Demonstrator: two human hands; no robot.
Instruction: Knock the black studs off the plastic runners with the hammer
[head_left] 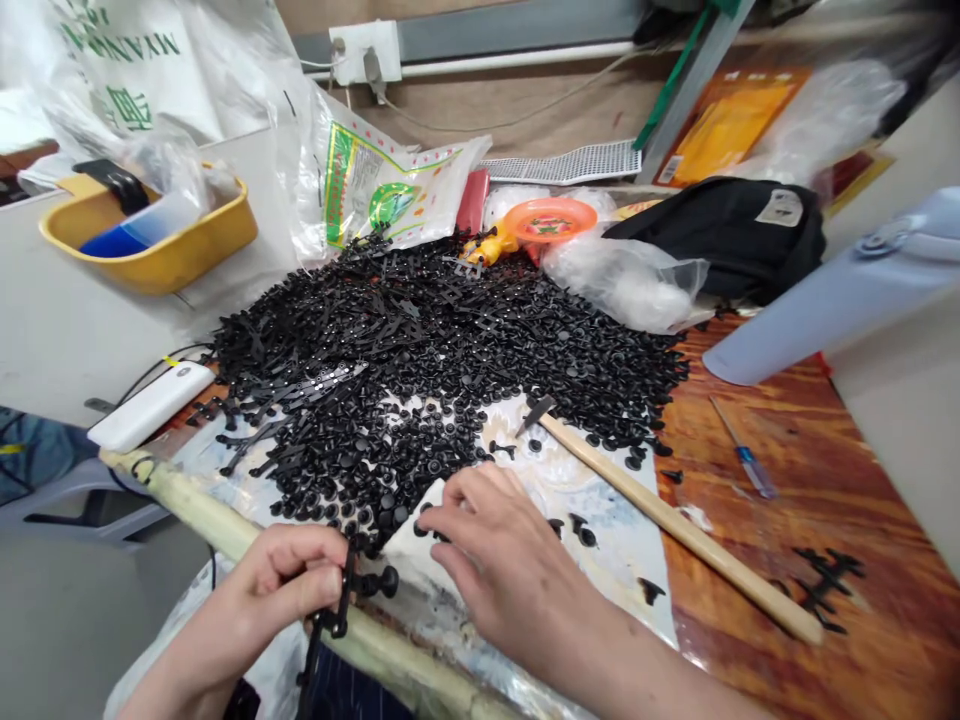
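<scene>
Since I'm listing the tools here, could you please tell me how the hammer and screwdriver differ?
The hammer is longer than the screwdriver. The hammer's handle is pale; the screwdriver's, bluish. The hammer spans the pale sheet and wood-grained tabletop; the screwdriver lies only on the tabletop. Both lie unheld.

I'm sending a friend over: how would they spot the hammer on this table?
Find the heap of small black pieces on the brown table. The hammer lies at its near edge, beyond and to the right of the right hand. Its long, pale wooden handle and dark head set it apart from the short, blue-handled screwdriver beyond.
</scene>
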